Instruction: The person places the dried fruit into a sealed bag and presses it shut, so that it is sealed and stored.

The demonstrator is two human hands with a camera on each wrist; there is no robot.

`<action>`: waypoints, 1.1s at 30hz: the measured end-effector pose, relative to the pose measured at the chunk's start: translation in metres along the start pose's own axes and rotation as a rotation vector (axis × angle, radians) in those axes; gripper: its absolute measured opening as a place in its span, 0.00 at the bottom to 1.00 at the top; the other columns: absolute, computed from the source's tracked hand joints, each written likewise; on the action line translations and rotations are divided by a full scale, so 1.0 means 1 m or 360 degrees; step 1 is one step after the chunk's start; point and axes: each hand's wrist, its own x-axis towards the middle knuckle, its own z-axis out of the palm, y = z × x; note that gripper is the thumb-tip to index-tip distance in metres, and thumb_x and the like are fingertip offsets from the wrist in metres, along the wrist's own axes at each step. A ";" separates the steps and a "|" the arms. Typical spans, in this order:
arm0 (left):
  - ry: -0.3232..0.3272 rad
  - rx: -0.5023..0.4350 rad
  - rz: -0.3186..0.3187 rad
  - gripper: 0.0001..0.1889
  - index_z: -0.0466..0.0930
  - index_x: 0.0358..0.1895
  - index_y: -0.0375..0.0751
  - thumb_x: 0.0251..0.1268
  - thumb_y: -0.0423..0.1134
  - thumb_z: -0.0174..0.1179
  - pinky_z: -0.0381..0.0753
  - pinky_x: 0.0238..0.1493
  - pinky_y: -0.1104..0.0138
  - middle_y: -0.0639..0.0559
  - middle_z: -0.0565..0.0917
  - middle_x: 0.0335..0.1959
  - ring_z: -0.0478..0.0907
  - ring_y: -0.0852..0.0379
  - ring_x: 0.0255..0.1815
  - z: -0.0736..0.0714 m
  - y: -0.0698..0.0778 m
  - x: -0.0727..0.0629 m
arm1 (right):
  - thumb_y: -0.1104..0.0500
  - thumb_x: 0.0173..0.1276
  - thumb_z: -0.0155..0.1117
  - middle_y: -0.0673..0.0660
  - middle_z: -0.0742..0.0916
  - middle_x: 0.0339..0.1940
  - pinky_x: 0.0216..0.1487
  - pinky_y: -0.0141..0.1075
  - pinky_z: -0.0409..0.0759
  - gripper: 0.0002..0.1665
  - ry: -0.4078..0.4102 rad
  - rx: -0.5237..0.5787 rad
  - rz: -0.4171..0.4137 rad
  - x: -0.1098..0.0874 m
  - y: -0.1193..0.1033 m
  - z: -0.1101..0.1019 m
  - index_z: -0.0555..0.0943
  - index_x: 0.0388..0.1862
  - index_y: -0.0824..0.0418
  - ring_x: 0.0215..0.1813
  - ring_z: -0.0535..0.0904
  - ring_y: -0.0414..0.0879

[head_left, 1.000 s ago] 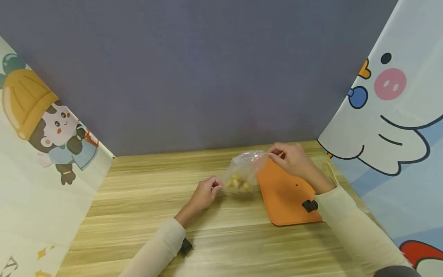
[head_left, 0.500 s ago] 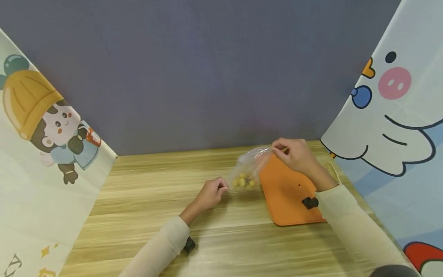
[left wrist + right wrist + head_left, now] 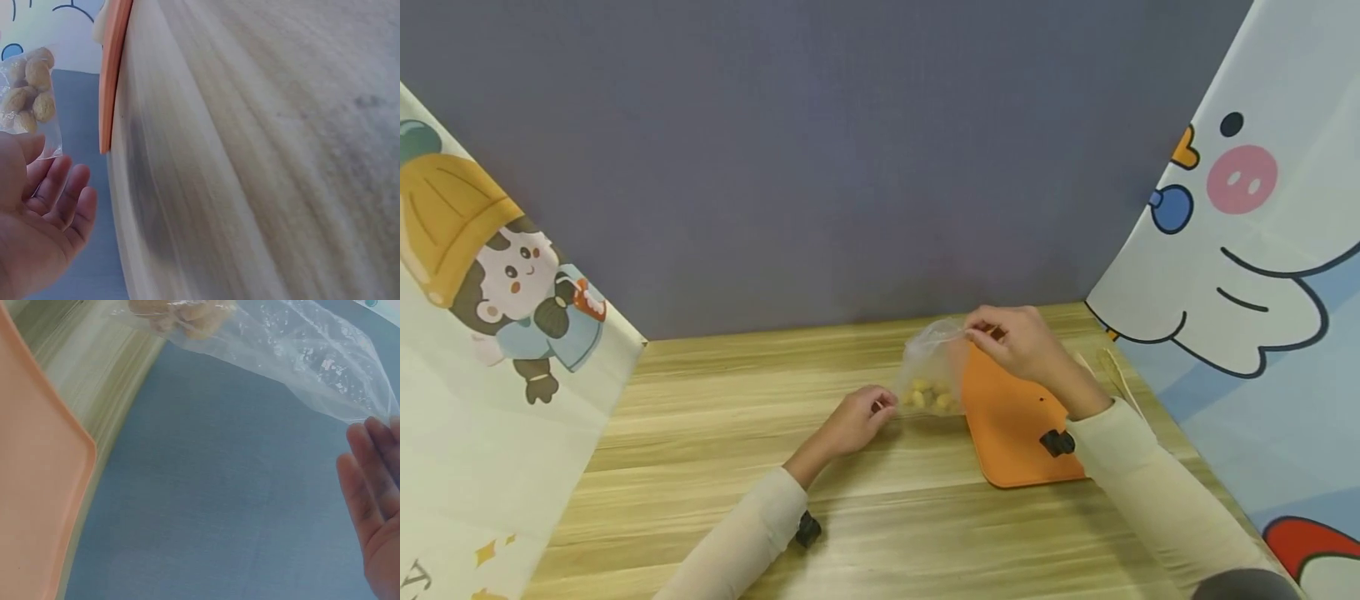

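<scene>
A clear plastic bag [image 3: 931,354] hangs between my hands above the table, slightly slack. Several tan, rough-shelled nuts that look like peanuts [image 3: 37,75] lie gathered in its lower part. My left hand [image 3: 853,419] pinches the bag's lower left corner; in the left wrist view its other fingers are loosely bent. At the upper right corner, my right hand [image 3: 1018,340] pinches the bag's gathered edge between thumb and fingers. The right wrist view shows the bag [image 3: 312,359] stretching away from the right fingertips, with the thumb hidden.
An orange board [image 3: 1022,442] with a raised rim lies on the wood-grain table [image 3: 700,467], below my right forearm. Behind that forearm is a long yellowish thing [image 3: 1120,379], partly hidden. A grey panel [image 3: 850,167] stands behind, with printed cartoon panels at both sides.
My hands have come slightly closer together, the right one shifting left. The bag has slackened and hangs more upright, with the nuts still at its bottom.
</scene>
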 end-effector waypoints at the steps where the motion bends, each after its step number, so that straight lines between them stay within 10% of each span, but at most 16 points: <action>1: -0.0016 -0.0006 -0.0013 0.10 0.82 0.53 0.39 0.76 0.38 0.58 0.85 0.47 0.64 0.50 0.85 0.47 0.84 0.55 0.46 -0.001 0.001 0.000 | 0.59 0.73 0.66 0.51 0.89 0.28 0.28 0.34 0.86 0.04 0.0000 0.0000 -0.0001 0.000 0.000 0.000 0.86 0.38 0.58 0.27 0.84 0.40; 15: 0.0065 -0.0014 -0.0068 0.18 0.78 0.64 0.39 0.77 0.41 0.56 0.85 0.50 0.62 0.46 0.83 0.56 0.83 0.53 0.49 -0.020 0.009 0.005 | 0.58 0.73 0.66 0.51 0.90 0.31 0.29 0.33 0.86 0.05 -0.0012 0.0052 -0.0003 0.001 -0.001 0.005 0.86 0.39 0.58 0.30 0.85 0.41; 33: 0.0210 0.0077 0.0272 0.15 0.81 0.59 0.42 0.73 0.38 0.61 0.87 0.45 0.62 0.45 0.82 0.57 0.84 0.52 0.48 -0.051 0.051 0.024 | 0.65 0.67 0.71 0.51 0.90 0.32 0.30 0.30 0.86 0.05 -0.0093 0.0168 0.0029 0.000 -0.009 0.024 0.86 0.39 0.56 0.31 0.86 0.42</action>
